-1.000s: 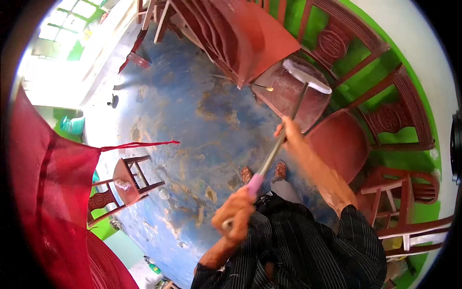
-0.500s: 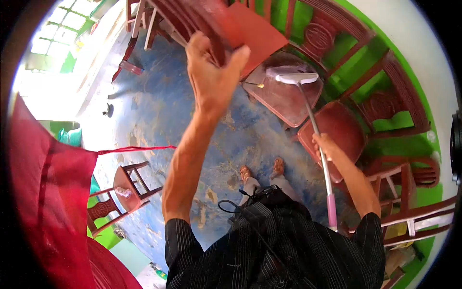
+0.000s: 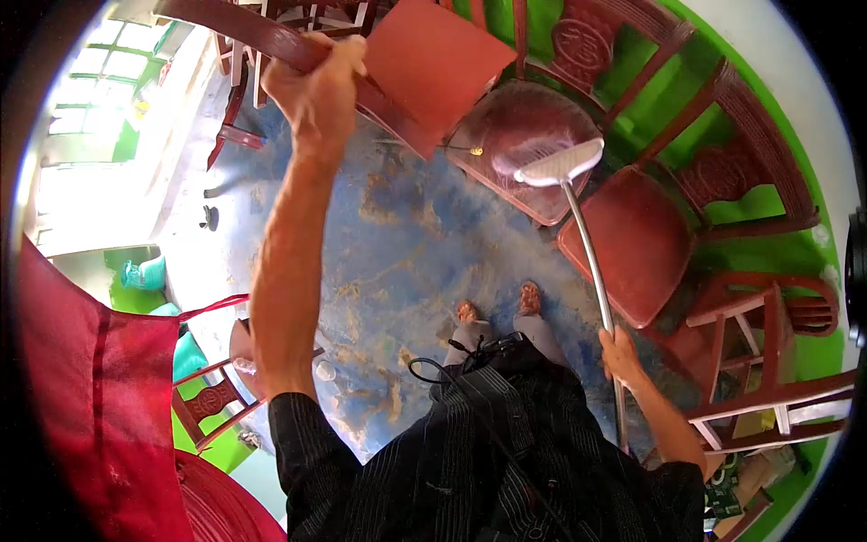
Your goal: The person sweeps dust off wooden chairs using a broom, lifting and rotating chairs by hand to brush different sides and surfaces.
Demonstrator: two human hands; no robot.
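The head view shows the person's left hand (image 3: 316,95) wrapped firmly round a curved chair rail (image 3: 235,27) at the upper left, with no gap left in the grip. Just beside the rail is a flat red panel (image 3: 438,63). The right hand (image 3: 621,357) is curled closed around the metal pole of a broom (image 3: 591,257). The broom's white head is up over a dusty chair seat (image 3: 528,117); whether the bristles touch it, I cannot tell. A second chair (image 3: 632,248) stands next to that seat, nearer the person.

As for containers, a teal bucket (image 3: 144,273) sits well apart at the left, its inside hidden from this angle. Another teal container (image 3: 187,357) shows below it, beside the hanging red cloth (image 3: 99,388), and what it holds cannot be made out either. At the lower right, a brown carton (image 3: 763,470) is among some clutter; its contents are hidden too. The blue floor (image 3: 379,262) is worn and patchy.
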